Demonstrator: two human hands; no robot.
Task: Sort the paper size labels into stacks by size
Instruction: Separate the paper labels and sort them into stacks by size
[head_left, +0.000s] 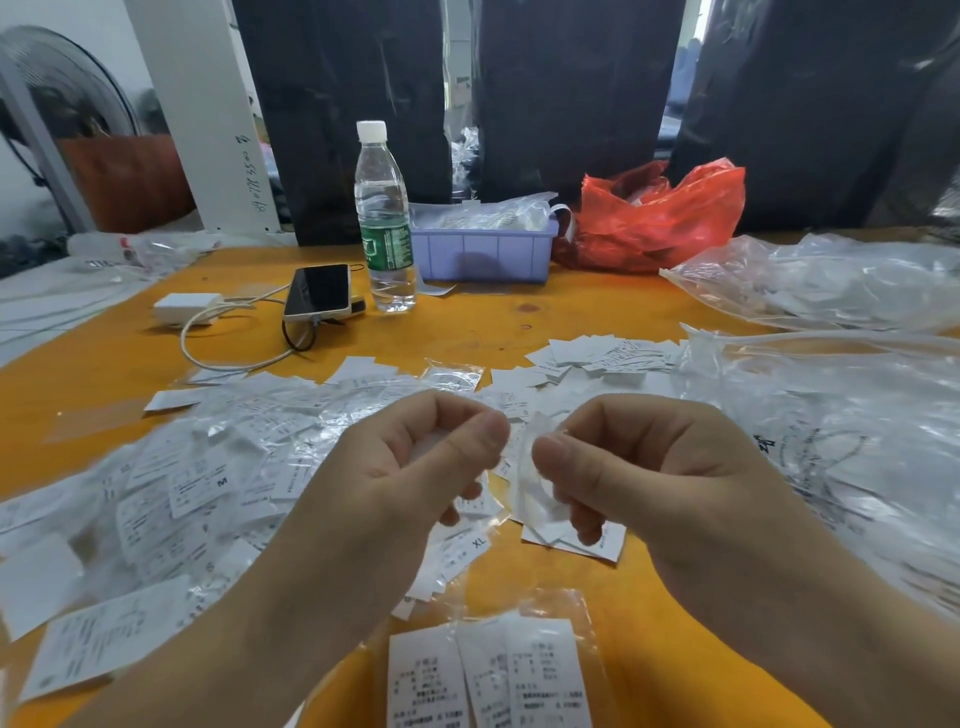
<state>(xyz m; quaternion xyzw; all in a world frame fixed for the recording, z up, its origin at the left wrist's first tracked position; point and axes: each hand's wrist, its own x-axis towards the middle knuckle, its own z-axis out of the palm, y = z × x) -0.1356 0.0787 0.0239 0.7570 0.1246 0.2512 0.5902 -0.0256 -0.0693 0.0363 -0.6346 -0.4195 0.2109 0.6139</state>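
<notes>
Many white paper size labels (197, 483), some in clear sleeves, lie scattered over the orange table (467, 322). One reads M, another XL (478, 543). A looser stack of labels (608, 356) sits further back at centre right. Three labels in a clear bag (488, 675) lie at the near edge. My left hand (415, 457) and my right hand (639, 457) are raised above the pile, fingers curled. Between them they pinch a small clear plastic sleeve with a label (535, 483); my right hand holds most of it.
A water bottle (384, 223), a phone (319, 291) with charger and cable (187, 306), a purple bin (483, 252) and a red plastic bag (660, 218) stand at the back. Large clear plastic bags (831, 405) cover the right side.
</notes>
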